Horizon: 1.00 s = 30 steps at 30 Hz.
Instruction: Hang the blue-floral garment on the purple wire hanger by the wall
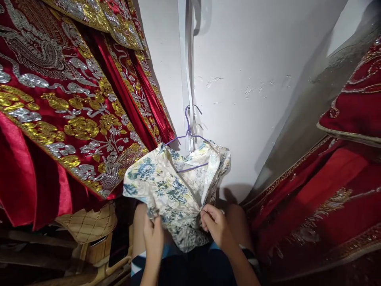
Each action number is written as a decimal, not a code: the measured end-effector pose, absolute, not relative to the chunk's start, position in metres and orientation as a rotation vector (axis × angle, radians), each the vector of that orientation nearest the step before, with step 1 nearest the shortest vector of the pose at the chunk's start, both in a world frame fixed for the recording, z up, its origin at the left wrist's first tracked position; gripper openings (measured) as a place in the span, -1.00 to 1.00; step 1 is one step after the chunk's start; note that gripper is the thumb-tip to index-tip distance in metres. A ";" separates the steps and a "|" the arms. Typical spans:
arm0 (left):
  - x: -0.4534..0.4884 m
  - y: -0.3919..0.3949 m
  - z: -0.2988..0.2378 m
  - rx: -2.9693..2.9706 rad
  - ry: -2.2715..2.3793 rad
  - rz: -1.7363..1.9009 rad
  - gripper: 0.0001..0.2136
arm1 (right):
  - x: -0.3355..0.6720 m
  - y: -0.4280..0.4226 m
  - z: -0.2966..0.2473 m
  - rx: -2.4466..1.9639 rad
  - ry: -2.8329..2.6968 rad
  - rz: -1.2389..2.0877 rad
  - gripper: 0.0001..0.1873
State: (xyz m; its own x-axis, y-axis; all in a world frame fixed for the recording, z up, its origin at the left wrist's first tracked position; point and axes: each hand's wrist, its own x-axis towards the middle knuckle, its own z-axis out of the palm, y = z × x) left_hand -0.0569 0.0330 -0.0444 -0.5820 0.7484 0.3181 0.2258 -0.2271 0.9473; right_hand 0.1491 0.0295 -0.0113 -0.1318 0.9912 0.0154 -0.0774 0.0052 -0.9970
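Note:
A cream blouse [166, 190] with a blue, green and yellow flower print hangs on a purple wire hanger [188, 133] in front of me. Its front falls open in a V, showing the hanger's lower bar. My left hand [153, 228] pinches the blouse's fabric at the lower left side. At the bottom of the V, my right hand [213, 223] has its fingers closed on the front edge of the blouse. The lower hem drapes over my lap.
Red garments [83, 99] with gold and silver sequins hang at the left, and red embroidered cloth [312, 206] hangs at the right. A pale strap [187, 59] runs down the white wall [238, 71]. A quilted chair seat [89, 224] stands low left.

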 end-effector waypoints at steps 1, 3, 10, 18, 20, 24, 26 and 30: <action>-0.058 0.033 -0.042 1.114 1.678 1.962 -0.69 | 0.147 0.029 -0.011 -1.083 -1.241 1.334 -0.63; -0.051 0.028 -0.039 1.097 1.673 2.102 -0.66 | 0.143 0.028 -0.009 -1.087 -1.236 1.330 -0.66; 0.012 0.009 -0.044 1.581 1.441 1.592 -0.67 | 0.132 0.018 0.006 -1.034 -1.301 1.378 -0.68; 0.018 0.014 -0.031 1.613 1.363 1.524 -0.73 | 0.139 0.014 0.000 -1.038 -1.256 1.329 -0.50; 0.017 0.014 -0.029 1.637 1.344 1.509 -0.71 | 0.138 0.016 0.002 -1.044 -1.198 1.270 -0.47; 0.020 0.020 -0.031 1.675 1.290 1.481 -0.75 | 0.138 0.026 0.030 -1.054 -1.248 1.092 -0.53; 0.023 0.025 -0.032 1.685 1.286 1.482 -0.76 | 0.140 0.036 0.056 -1.093 -1.339 0.953 -0.56; 0.029 0.037 -0.035 1.694 1.284 1.515 -0.75 | 0.141 0.069 0.112 -1.066 -1.368 0.883 -0.59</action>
State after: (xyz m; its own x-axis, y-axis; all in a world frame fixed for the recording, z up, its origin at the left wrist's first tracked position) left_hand 0.0291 0.0365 -0.0345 -0.0778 0.8886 0.4521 0.3002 -0.4115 0.8605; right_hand 0.1411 0.0689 0.1118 0.0438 0.9483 0.3142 0.1043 0.3085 -0.9455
